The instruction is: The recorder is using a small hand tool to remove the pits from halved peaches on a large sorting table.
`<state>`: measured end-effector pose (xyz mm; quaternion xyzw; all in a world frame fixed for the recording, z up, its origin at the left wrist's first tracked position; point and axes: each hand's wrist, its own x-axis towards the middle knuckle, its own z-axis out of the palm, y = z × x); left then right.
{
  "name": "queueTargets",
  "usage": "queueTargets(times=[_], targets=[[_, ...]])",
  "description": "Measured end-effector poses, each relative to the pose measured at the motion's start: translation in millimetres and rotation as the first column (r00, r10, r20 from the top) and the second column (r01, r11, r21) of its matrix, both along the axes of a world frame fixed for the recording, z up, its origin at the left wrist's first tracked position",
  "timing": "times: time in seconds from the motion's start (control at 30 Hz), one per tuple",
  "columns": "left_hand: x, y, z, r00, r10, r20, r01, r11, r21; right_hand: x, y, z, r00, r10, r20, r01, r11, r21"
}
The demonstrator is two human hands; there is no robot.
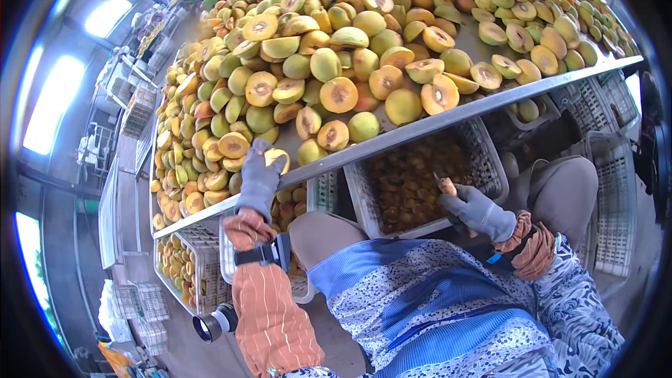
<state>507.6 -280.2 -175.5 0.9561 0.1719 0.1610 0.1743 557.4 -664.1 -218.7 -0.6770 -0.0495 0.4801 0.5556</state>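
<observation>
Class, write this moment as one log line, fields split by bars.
left hand: touching halved fruit at table edge | right hand: gripping tan-handled tool | below: crate of brown pieces

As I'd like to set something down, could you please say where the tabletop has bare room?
A bare metal patch lies among fruit halves on the table, right of centre; a smaller one is just right of the left hand. Heaped fruit crowds the left side.

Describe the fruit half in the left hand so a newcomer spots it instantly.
Find the metal table heaped with cut fruit. Follow its near edge leftward to the gray-gloved left hand. The fruit half there is the only one it grips.
</observation>
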Motion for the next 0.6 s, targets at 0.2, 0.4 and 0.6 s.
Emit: queueTargets(times=[0.2, 0.4, 0.6], targets=[[-4.5, -159.5, 27.6, 0.847, 0.239, 0.474, 0.313, 0.497, -0.809, -4.0, -3.2, 0.6, 1.000, -0.019, 0.016, 0.018, 0.999, 0.043], [7.6, -222.0, -37.2, 0.920, 0.294, 0.259, 0.212, 0.182, -0.960, -6.0, -2.5, 8.9, 0.993, -0.031, 0.110, 0.012, 0.986, 0.168], [12.3, -234.2, -64.0, 0.924, 0.329, 0.195, 0.116, 0.245, -0.963, -12.4, 1.3, 5.8, 0.867, 0.142, 0.477, -0.165, 0.986, 0.007]])
